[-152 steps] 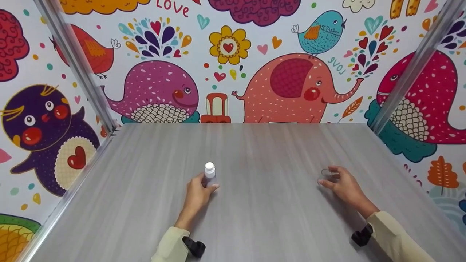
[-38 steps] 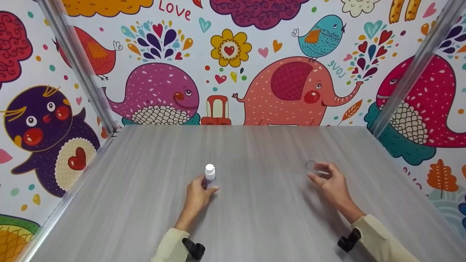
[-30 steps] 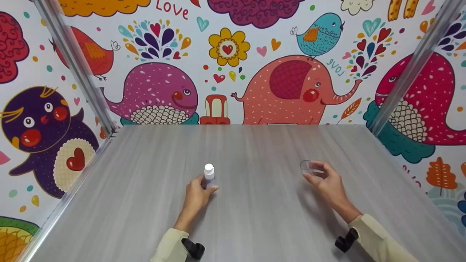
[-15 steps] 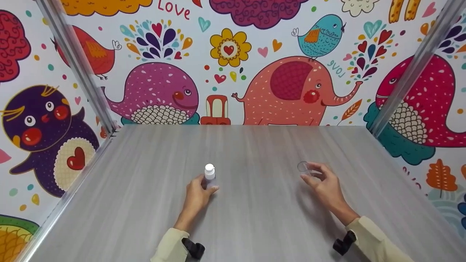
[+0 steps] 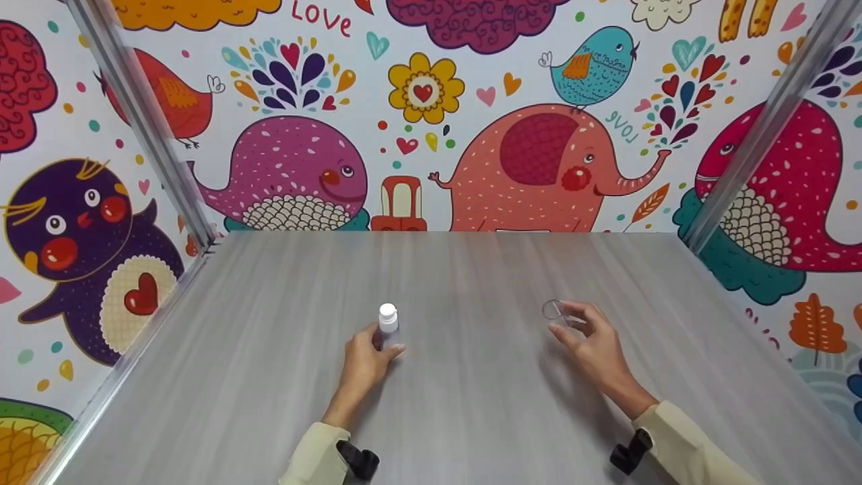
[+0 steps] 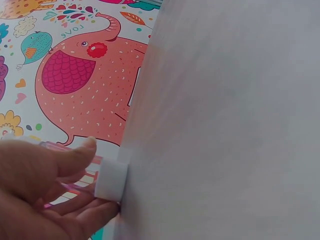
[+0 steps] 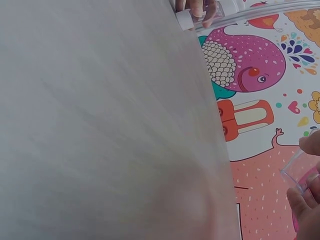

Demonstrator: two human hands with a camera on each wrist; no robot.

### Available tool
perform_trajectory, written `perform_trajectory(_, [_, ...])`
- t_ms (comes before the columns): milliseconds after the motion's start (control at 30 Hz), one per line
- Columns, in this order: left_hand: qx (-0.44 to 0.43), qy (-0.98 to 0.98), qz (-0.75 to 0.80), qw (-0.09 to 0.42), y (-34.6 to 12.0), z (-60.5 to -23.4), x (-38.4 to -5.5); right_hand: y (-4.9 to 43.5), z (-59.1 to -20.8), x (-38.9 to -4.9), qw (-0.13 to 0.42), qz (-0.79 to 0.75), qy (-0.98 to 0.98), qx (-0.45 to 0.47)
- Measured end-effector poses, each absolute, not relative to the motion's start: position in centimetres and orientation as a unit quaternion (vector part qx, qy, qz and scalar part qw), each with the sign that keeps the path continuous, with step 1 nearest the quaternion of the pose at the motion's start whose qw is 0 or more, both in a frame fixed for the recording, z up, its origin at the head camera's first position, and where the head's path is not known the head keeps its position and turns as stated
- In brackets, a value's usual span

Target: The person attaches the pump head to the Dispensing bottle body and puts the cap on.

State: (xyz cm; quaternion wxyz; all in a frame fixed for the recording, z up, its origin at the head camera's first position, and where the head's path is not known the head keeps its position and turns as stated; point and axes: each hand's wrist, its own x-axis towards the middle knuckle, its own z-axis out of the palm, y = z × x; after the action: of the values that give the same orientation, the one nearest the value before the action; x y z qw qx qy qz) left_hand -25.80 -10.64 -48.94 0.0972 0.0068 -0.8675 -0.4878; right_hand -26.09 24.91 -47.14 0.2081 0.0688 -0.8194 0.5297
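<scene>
My left hand (image 5: 364,359) grips a small upright bottle (image 5: 388,321) on the table. The bottle has a white cap, a clear middle and a white base; in the left wrist view the base (image 6: 112,179) meets the tabletop, and fingers hide part of the body. To the right, my right hand (image 5: 594,342) pinches a clear, round, hollow plastic piece (image 5: 552,310), like a transparent cap or small cup, between thumb and fingers. In the right wrist view this clear piece (image 7: 302,167) shows a straight rim edge. It hangs above the table, apart from the bottle.
A grey wood-grain table (image 5: 465,404) spreads under both hands. Printed cartoon walls (image 5: 417,141) stand behind and at the sides, with metal posts (image 5: 145,128) at the corners. Each sleeve carries a black wrist camera (image 5: 631,451).
My right hand has moved left with the clear plastic piece, and it now stands nearer the bottle. My left hand and the bottle have stayed in place.
</scene>
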Motion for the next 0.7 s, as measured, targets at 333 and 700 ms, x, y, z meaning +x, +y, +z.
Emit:
perform_trajectory(333, [0.006, -0.869, -0.485, 0.097, -10.6, -48.9, -25.8, 23.5, -46.9, -25.7, 0.222, 0.493, -0.838, 0.070])
perform_trajectory(700, [0.012, -0.870, -0.485, 0.092, -10.6, -48.9, -25.8, 20.9, -44.6, -24.2, 0.242, 0.496, -0.825, 0.122])
